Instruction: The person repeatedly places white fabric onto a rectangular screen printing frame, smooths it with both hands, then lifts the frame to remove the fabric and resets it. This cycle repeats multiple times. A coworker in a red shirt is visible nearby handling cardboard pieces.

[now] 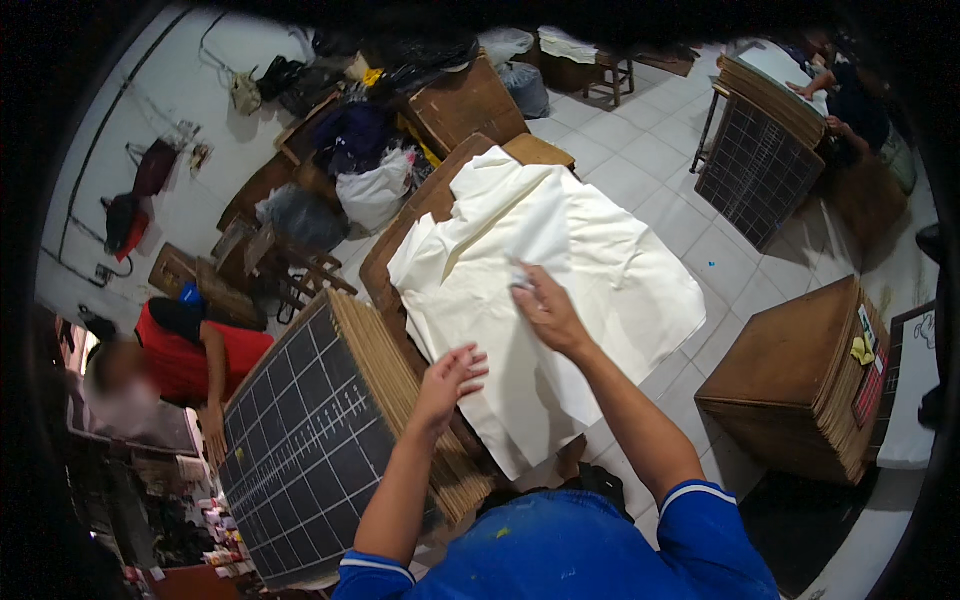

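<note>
A large cream-white cloth [620, 270], rumpled and folded over itself, lies over a wooden board [378, 268] in front of me. Above its near left part is my left hand [452, 388], palm turned inward, fingers spread and holding nothing. My right hand [552, 312] is over the middle of the cloth with its fingers drawn together. A small greyish thing shows at those fingertips, too blurred to name. Just beyond them, part of the cloth stands up in a pale fold.
On the left stands a thick stack of boards with a black gridded face [310, 430]; a person in a red top [235, 355] rests a hand by it. More gridded boards [760, 165] and another person are far right. A brown board stack [790, 370] stands right. Bags [375, 190] are piled behind.
</note>
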Available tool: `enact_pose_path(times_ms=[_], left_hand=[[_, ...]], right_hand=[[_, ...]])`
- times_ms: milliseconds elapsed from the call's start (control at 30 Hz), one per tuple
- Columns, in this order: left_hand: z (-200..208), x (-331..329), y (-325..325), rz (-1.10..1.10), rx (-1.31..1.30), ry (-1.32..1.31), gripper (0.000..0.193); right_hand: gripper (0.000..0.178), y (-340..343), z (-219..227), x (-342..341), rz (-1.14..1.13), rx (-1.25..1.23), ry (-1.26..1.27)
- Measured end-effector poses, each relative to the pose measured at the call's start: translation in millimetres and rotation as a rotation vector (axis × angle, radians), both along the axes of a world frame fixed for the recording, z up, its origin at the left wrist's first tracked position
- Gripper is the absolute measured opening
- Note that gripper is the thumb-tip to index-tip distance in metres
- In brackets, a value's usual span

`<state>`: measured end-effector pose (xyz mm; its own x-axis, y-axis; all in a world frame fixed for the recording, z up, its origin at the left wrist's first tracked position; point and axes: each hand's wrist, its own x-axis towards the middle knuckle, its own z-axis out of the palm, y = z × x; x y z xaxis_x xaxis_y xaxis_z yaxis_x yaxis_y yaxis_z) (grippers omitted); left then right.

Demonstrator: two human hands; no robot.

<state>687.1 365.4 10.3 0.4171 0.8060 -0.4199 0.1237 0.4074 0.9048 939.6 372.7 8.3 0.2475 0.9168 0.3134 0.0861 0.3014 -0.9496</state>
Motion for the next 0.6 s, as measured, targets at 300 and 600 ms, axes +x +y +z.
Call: enact_pose_path(times_ms=[300,600], left_hand=[[-59,-71,64,0.046,-0.338,-0.898,0.056],[4,-22,45,0.012,0.183,-0.633,0.054]], right_hand=[[0.024,-183,104,-105,0.791,-0.2,-0.134],[0.013,-336,153,-149,-0.094,0.031,0.008]])
